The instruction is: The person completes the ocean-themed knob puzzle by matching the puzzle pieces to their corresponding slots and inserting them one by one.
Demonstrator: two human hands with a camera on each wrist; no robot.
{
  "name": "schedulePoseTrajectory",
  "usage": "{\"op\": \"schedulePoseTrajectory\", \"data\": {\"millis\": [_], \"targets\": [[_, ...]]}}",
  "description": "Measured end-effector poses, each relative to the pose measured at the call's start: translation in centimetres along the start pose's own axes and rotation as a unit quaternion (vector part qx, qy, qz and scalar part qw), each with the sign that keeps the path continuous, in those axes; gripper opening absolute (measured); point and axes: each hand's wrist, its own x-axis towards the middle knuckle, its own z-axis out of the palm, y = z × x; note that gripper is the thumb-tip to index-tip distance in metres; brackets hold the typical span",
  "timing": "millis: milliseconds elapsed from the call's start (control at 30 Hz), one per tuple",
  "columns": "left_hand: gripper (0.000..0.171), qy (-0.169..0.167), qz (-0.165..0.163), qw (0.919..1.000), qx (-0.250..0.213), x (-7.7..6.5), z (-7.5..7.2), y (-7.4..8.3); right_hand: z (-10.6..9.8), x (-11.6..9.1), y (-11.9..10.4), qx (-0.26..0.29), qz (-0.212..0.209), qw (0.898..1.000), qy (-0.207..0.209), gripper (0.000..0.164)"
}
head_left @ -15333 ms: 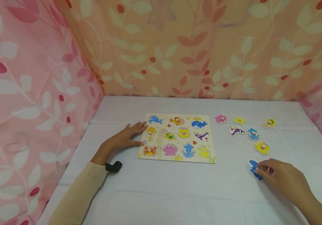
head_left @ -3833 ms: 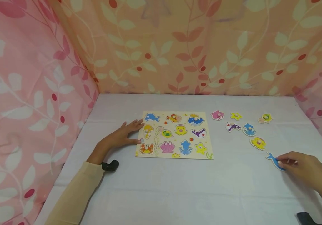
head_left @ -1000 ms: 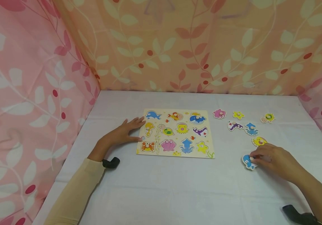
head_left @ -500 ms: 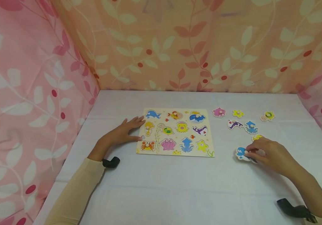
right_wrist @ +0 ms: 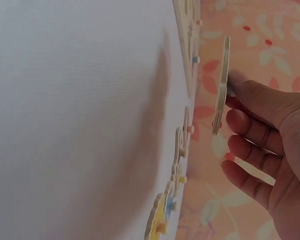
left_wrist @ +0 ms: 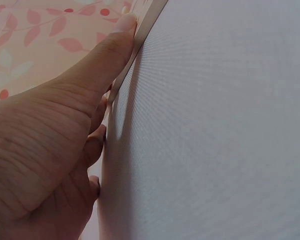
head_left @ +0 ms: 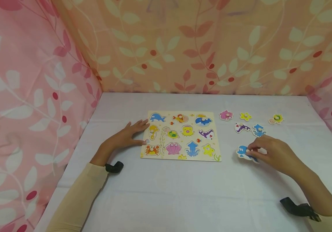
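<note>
My right hand (head_left: 273,156) pinches the small knob of a blue dolphin puzzle piece (head_left: 242,150). In the right wrist view this piece (right_wrist: 221,90) is seen edge-on, lifted off the tablecloth, with the other fingers loosely bent below. A cream sea-animal puzzle board (head_left: 216,145) lies to its left. My left hand (head_left: 125,137) rests at the board's left edge, fingers extended; in the left wrist view the thumb (left_wrist: 112,47) touches that edge. Knobbed crab (head_left: 152,150), seahorse (head_left: 153,132), fish (head_left: 180,119) and whale (head_left: 203,120) pieces sit in the board. Its other shapes show printed animals without knobs.
Loose pieces lie right of the board: pink shell (head_left: 226,115), yellow starfish (head_left: 245,116), turtle (head_left: 276,119), purple orca (head_left: 242,127) and blue squid (head_left: 258,130). A yellow piece (right_wrist: 157,217), hidden by my hand in the head view, shows in the right wrist view. Floral cloth (head_left: 166,58) walls the table.
The whale piece, in my right hand in the oldest frame, now sits in the board. My right hand has since taken the dolphin piece, turned it and moved it left. The left hand stays.
</note>
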Motion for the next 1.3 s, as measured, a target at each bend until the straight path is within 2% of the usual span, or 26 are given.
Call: {"op": "schedulePoseTrajectory", "data": {"millis": [533,767,1100,1300], "targets": [[0.093,0.0,0.004,0.9999,-0.01,-0.2,0.1,0.3,-0.6,5.2,-5.0,0.043,-0.007,0.999,-0.019,0.019],[0.092,0.003,0.001,1.0,-0.005,-0.3,0.0,0.4,0.0,7.9,-6.9,0.039,-0.016,0.999,-0.007,0.021],[0.093,0.004,0.0,0.9999,-0.012,-0.3,0.3,0.0,0.8,11.9,-9.5,0.048,-0.052,0.997,-0.001,0.022],[0.092,0.004,-0.003,1.0,-0.004,-0.4,0.4,0.1,1.2,14.1,-11.1,0.059,-0.059,0.996,-0.013,0.023]]}}
